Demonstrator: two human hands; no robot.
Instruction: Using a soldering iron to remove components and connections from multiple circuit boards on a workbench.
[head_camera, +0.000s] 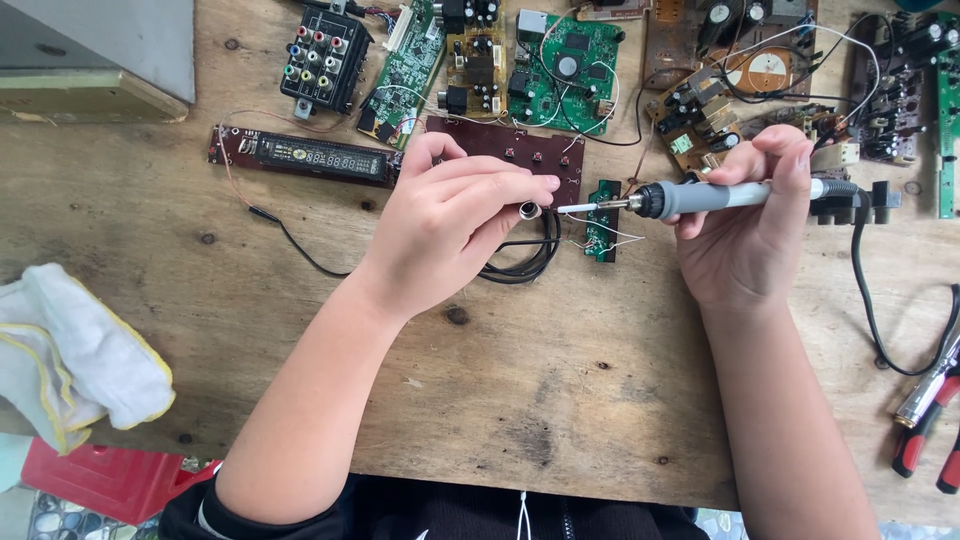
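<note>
My right hand (748, 225) grips a grey soldering iron (720, 196) held level, its metal tip pointing left over a small green circuit board (603, 222) with thin white wires. My left hand (450, 225) pinches a small silver metal plug (528, 210) attached to a coiled black cable (530, 262). The plug end sits just left of the iron's tip. A dark red board (530, 150) lies right behind the fingers of my left hand.
Several circuit boards (570, 70) and a long display board (310, 155) lie along the back of the wooden table (560, 380). A white cloth (70, 350) is at the left edge, red-handled pliers (930, 420) at the right, a grey box (90, 50) far left.
</note>
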